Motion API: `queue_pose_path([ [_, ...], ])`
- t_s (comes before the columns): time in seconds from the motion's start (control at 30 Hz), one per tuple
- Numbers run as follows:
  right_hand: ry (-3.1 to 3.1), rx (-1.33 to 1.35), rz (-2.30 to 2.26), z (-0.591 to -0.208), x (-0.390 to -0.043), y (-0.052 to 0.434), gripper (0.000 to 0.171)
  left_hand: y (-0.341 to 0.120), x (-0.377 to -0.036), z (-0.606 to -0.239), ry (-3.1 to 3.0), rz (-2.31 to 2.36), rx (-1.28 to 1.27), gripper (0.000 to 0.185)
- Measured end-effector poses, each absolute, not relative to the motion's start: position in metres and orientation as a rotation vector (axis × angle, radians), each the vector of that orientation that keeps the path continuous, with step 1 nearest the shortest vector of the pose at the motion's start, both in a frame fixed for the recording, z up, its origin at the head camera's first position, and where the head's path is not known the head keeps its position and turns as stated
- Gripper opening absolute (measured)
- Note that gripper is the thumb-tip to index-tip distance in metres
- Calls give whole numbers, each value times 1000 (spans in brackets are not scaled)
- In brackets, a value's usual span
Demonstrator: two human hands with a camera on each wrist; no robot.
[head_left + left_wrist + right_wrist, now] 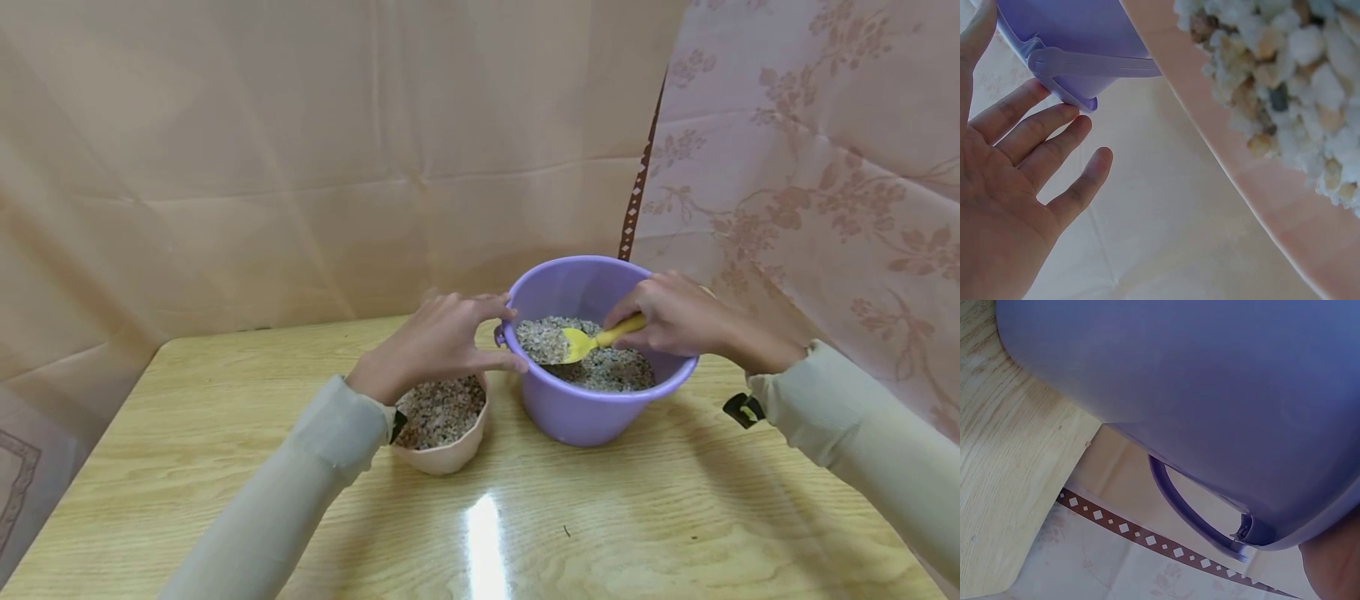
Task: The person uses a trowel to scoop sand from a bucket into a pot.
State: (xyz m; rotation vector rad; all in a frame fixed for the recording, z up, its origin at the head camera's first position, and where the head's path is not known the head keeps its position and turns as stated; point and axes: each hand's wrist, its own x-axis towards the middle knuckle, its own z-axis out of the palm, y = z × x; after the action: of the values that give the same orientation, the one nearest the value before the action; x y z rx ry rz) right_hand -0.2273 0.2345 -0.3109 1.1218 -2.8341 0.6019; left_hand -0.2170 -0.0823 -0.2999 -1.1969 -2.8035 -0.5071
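The right hand (678,317) grips a yellow scoop (592,340) inside the purple bucket (592,412) of gravel near the table's (225,433) far edge. The left hand (435,342), fingers spread wide, touches the bucket's rim, hovering over a pink gravel-filled bowl (446,454) just beside it.

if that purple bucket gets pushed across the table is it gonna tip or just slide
The purple bucket probably slides rather than tips: gravel sits low in it, adding weight near the base. It likely feels heavy for its size. The glossy wooden table should offer little grip, and the left hand touches its rim, which would likely steady it.
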Motion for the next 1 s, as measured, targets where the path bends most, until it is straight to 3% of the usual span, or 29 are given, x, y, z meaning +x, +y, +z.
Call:
queue_pose_path([
  [1.0,-2808,1055,662,-305,-219,244,19,-82,-216,-298,-2816,-510,-1193,65],
])
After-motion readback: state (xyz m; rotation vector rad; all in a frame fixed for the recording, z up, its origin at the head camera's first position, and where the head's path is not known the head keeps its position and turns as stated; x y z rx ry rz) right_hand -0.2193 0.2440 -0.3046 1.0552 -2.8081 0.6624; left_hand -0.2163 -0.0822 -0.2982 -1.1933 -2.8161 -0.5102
